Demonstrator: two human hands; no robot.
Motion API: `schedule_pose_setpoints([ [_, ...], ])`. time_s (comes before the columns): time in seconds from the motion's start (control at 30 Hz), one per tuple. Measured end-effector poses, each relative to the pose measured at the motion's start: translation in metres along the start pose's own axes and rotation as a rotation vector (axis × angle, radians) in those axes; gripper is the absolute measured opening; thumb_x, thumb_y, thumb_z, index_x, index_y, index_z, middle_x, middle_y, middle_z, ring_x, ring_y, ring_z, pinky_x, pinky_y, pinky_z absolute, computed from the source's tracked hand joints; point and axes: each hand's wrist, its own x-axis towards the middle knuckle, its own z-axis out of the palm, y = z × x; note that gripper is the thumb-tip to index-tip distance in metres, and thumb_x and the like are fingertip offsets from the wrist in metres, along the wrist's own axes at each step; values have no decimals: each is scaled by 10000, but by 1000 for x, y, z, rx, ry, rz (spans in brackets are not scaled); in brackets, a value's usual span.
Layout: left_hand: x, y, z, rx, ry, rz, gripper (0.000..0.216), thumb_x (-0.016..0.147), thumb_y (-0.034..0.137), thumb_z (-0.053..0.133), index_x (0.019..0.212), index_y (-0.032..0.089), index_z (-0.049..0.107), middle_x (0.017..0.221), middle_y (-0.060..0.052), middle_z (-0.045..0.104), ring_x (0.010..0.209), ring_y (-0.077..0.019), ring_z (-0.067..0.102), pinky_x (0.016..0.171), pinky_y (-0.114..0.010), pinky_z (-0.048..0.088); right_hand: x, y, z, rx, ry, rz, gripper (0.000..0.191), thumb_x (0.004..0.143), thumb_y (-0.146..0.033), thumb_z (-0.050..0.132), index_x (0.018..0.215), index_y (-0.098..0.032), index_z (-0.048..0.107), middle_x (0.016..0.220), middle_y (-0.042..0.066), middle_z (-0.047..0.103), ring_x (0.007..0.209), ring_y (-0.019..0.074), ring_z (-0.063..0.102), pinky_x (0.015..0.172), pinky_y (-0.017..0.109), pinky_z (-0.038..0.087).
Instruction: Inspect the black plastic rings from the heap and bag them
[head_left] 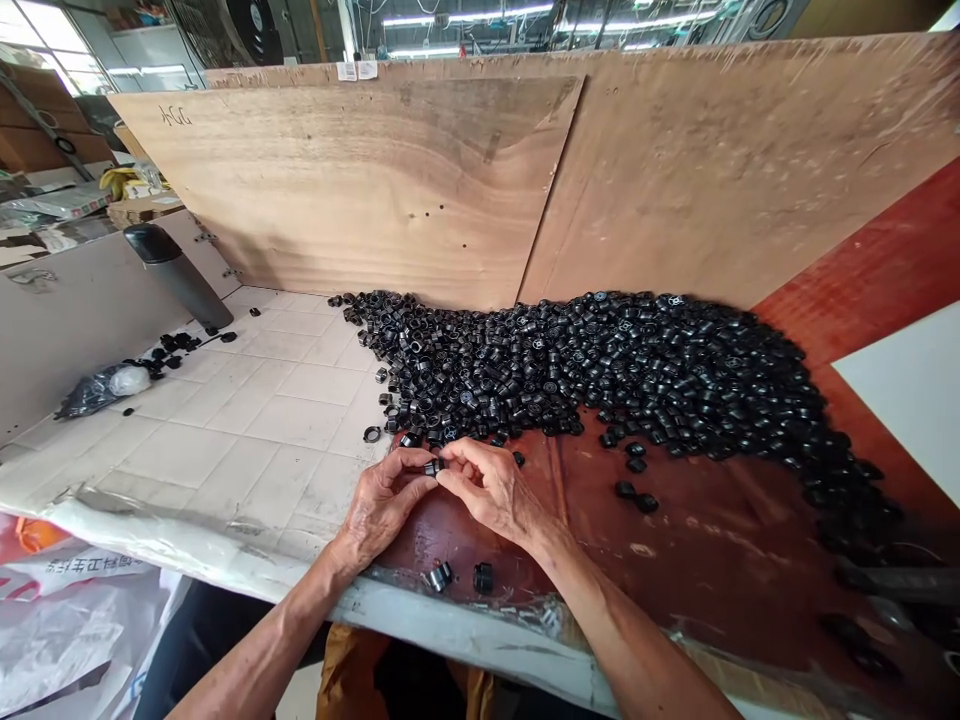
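Observation:
Between the fingertips of both hands is a small black ring-shaped plastic part, partly covered by the fingers. My left hand pinches it from the left, thumb below and forefinger above. From the other side my right hand grips the same part, its fingers curled. Just beyond the hands spreads a big heap of similar black plastic parts. Two such parts, one black piece and another black piece, lie near the table's front edge, below the hands. A loose black ring rests left of the heap.
A tall plywood board closes off the back of the tiled table. At the left stand a dark bottle, leaning, and a black plastic bag with scattered black bits. A reddish-brown sheet covers the right side. White plastic bags hang at lower left.

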Motion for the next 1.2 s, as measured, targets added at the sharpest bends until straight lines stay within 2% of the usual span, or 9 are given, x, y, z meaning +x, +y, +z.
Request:
schedule_pose_setpoints([
  [0.1, 0, 2, 0, 24, 9, -3, 244, 884, 384, 783, 1064, 220, 763, 1097, -55, 827, 988, -222, 793, 917, -368, 661, 0, -1, -1, -19, 0, 1, 273, 994, -345, 621, 751, -225, 640, 683, -8, 654, 631, 161, 597, 637, 272, 445],
  [0.2, 0, 2, 0, 42, -5, 3, 261, 899, 415, 764, 1072, 219, 760, 1074, -53, 830, 967, -220, 792, 904, -369, 663, 0, -2, -2, 13, 0, -9, 128, 961, -306, 655, 864, -226, 684, 771, -1, 708, 686, 166, 634, 676, 270, 481],
  [0.3, 0, 0, 0, 76, -14, 15, 259, 900, 409, 767, 1076, 219, 765, 1086, -54, 828, 978, -221, 789, 912, -368, 657, 0, -4, -3, 16, 6, 10, 206, 975, -322, 629, 799, -224, 666, 696, -5, 678, 633, 161, 604, 642, 270, 473],
  [0.43, 0, -2, -1, 53, -19, 11, 238, 905, 391, 764, 1075, 225, 767, 1069, -48, 826, 955, -213, 787, 892, -353, 656, 0, -4, -2, 65, -7, -27, 84, 940, -305, 658, 912, -234, 694, 796, 7, 716, 696, 173, 641, 669, 271, 494],
  [0.53, -1, -1, -2, 49, -21, -2, 259, 882, 390, 788, 1080, 223, 772, 1052, -47, 826, 936, -210, 783, 884, -347, 654, 0, -3, -2, 25, 0, 18, 207, 988, -331, 615, 814, -232, 670, 701, -5, 674, 647, 166, 623, 652, 271, 473],
  [0.7, 0, 1, -2, -30, -22, -54, 268, 868, 400, 807, 1062, 217, 777, 1039, -45, 824, 955, -221, 781, 907, -358, 649, -1, 1, -1, 20, -6, -65, 85, 928, -290, 669, 976, -236, 713, 874, 23, 736, 772, 187, 675, 739, 286, 502],
  [0.9, -1, -7, -3, 226, -39, 156, 204, 952, 367, 740, 1104, 233, 765, 1110, -52, 809, 1065, -226, 761, 1017, -384, 614, -2, 0, 6, 63, 1, 143, 145, 915, -324, 656, 812, -227, 691, 735, 7, 725, 676, 176, 678, 635, 265, 471],
  [1.07, -4, 0, -5, 387, -157, 391, 174, 1031, 255, 617, 1172, 233, 716, 1215, -79, 768, 1146, -211, 737, 1016, -372, 602, 1, -11, 1, 367, -151, 558, 156, 822, -328, 684, 735, -207, 639, 551, -49, 588, 381, 103, 472, 415, 240, 329],
  [1.2, -7, 18, -8, 409, -385, 308, 84, 991, 253, 653, 1047, 211, 700, 1002, -43, 755, 899, -177, 729, 810, -297, 586, 1, -13, -20, 186, -332, 579, 340, 842, -385, 686, 582, -201, 569, 520, -35, 558, 416, 102, 464, 447, 251, 287],
])
